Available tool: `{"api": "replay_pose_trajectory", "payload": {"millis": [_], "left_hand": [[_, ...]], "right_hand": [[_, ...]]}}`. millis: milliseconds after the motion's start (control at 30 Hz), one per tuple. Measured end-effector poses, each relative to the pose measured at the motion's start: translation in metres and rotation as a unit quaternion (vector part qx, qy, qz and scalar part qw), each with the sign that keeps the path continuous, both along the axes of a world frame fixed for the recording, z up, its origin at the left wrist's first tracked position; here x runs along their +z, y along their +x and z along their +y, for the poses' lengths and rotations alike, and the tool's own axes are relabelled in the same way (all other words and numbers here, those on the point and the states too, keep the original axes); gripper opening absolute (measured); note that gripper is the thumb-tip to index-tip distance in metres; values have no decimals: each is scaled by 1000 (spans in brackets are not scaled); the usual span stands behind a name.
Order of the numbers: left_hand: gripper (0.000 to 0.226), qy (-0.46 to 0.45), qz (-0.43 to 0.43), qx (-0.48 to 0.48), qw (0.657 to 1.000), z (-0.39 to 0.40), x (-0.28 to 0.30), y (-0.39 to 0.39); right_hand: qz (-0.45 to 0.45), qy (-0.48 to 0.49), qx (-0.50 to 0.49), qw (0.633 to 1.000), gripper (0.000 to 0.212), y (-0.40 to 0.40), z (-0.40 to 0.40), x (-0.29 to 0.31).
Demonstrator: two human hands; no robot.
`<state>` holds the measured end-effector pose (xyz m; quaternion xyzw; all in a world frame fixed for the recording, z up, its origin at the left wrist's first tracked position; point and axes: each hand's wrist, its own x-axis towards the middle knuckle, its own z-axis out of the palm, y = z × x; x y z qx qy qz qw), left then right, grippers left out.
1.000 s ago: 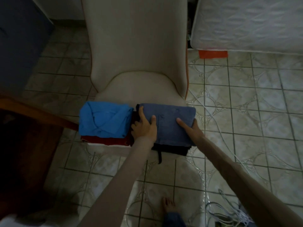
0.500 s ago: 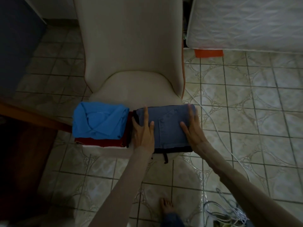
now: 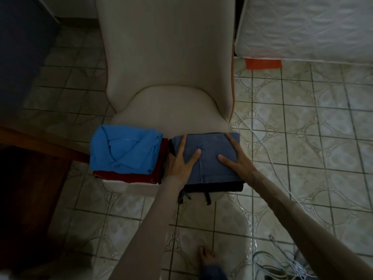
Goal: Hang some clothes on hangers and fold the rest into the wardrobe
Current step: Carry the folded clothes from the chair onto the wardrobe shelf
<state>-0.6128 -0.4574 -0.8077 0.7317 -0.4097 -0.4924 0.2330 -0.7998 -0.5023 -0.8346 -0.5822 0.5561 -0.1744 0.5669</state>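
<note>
Hands flat on folded denim

Left hand [image 3: 182, 161] and right hand [image 3: 236, 158], fingers spread, press jeans [image 3: 210, 156]; dark garment [image 3: 214, 187] beneath, seemingly overhanging, could slip off.

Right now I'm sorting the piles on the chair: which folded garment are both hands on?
The grey-blue folded garment, atop the right stack over a black one. The left hand and right hand lie flat on it; the bright blue shirt sits untouched.

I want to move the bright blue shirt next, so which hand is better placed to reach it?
The left hand. It lies flat on the left edge of the folded denim, right beside the bright blue shirt on the chair seat. The right hand presses the denim's far side and would probably have to cross over.
</note>
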Motion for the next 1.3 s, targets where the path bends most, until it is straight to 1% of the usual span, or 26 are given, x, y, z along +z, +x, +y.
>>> {"api": "replay_pose_trajectory", "payload": {"millis": [67,167,267,367,500,600,700,767,900,1067,1167,1300], "left_hand": [[75,10,28,18,999,-3,-3,2],[77,14,29,25,999,-4,-6,4],[81,15,33,32,999,-4,-10,5],[79,18,46,43,998,-4,-11,5],[76,43,73,53,995,-8,-10,9],[77,64,84,50,993,-9,-6,12],[81,89,66,28,994,-4,-4,14],[84,102,69,14,992,1,-2,14],[74,64,96,27,993,4,0,14],[74,35,131,77,988,13,1,9],[77,11,150,99,984,26,2,7],[87,11,147,107,983,43,12,5]], "right_hand": [[-28,15,-10,999,77,1,-4,-1],[-43,20,-11,999,73,2,-8,-4],[-48,27,-11,998,69,2,-9,-6],[-49,20,-17,998,66,1,-7,-2],[-33,9,-23,999,64,3,-8,4],[-24,21,-24,999,58,4,-12,6],[-27,23,-17,999,61,3,-8,6],[-28,25,-11,999,62,2,-3,6],[-23,22,-10,999,64,4,-2,13],[-44,15,-43,998,67,4,7,14],[-66,4,-51,997,59,-1,21,14],[-67,-3,-49,997,53,-5,36,27]]}}
